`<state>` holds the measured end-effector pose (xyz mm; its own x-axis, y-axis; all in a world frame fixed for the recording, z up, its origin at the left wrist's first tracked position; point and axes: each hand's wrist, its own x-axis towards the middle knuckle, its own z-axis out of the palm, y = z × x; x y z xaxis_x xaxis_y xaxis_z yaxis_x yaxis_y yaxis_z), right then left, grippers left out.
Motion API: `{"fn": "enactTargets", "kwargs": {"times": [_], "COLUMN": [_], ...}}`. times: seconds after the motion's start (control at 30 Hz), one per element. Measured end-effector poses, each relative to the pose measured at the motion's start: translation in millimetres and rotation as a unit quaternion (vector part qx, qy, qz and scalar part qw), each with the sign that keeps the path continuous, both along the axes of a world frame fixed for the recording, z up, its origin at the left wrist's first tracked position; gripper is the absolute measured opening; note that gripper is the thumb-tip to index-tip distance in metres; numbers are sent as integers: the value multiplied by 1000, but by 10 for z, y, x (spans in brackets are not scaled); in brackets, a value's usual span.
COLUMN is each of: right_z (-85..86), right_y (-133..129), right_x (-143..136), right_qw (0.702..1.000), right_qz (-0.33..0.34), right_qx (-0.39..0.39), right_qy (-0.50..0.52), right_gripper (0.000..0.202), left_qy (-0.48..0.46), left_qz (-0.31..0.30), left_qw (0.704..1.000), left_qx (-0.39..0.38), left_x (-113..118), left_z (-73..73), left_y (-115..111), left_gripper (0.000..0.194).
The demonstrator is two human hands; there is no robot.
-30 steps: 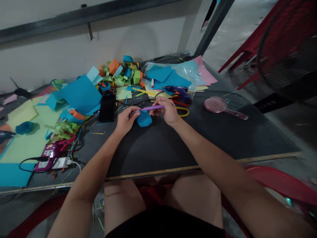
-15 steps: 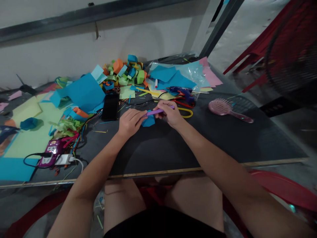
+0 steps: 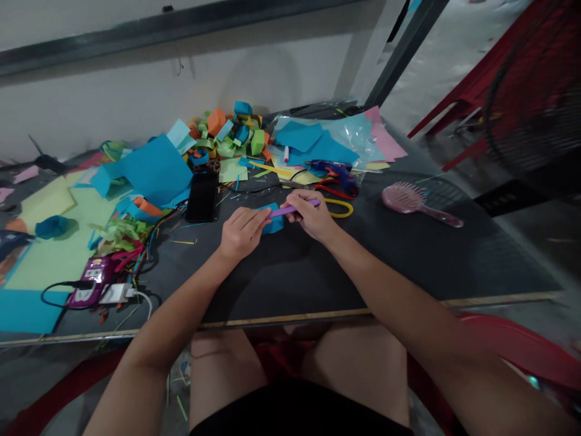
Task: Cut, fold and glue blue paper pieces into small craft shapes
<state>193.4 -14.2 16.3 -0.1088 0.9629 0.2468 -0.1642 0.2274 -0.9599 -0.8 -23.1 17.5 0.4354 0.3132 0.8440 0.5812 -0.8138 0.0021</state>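
Between my two hands runs a slim purple stick (image 3: 283,211), perhaps a pen; its kind cannot be made out. The fingers of my left hand (image 3: 243,232) are closed on its left end. My right hand (image 3: 310,213) pinches it towards the right end, and the tip pokes out past the fingers. Just under the stick lies a small piece of blue paper (image 3: 275,225) on the dark table (image 3: 290,278), partly covered by my left fingers. A yellow scissors handle (image 3: 341,208) shows beside my right hand, with the rest of it hidden.
Behind my hands are a black phone (image 3: 202,197), a pile of folded paper pieces (image 3: 227,136) and a blue glue gun (image 3: 338,172). To the right rests a pink hairbrush (image 3: 411,200). Blue sheets (image 3: 154,169) and a purple device (image 3: 93,281) with cables lie left.
Both hands have shifted slightly, the left one a little right and down, still holding the purple stick. The stick sits at a slightly flatter angle.
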Motion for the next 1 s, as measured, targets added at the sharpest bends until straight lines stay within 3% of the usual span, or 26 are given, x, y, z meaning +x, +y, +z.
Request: {"fn": "enactTargets", "kwargs": {"times": [0.2,0.37,0.53,0.67,0.83,1.0], "right_z": [-32,-39,-71,-110,-184,-230], "right_y": [14,58,137,208,257,257], "right_x": [-12,-46,-42,-3,23,40], "right_qw": [1000,999,992,987,989,984], "right_qz": [0,-40,-121,-160,-125,-97], "right_qx": [6,16,19,25,44,59], "right_qy": [5,-6,7,-1,-62,-135], "right_gripper": [38,41,42,38,35,34], "left_qy": [-3,-21,-47,-50,10,69], "left_qz": [-17,-17,71,163,286,396], "left_qw": [1000,998,990,966,911,863], "left_qx": [-2,-57,-114,-194,-298,-304], "left_x": [-4,-10,-70,-128,-195,-507], "left_z": [-16,-30,-30,-37,11,251], "left_y": [19,104,214,295,351,395], "left_gripper": [19,19,24,27,27,32]}}
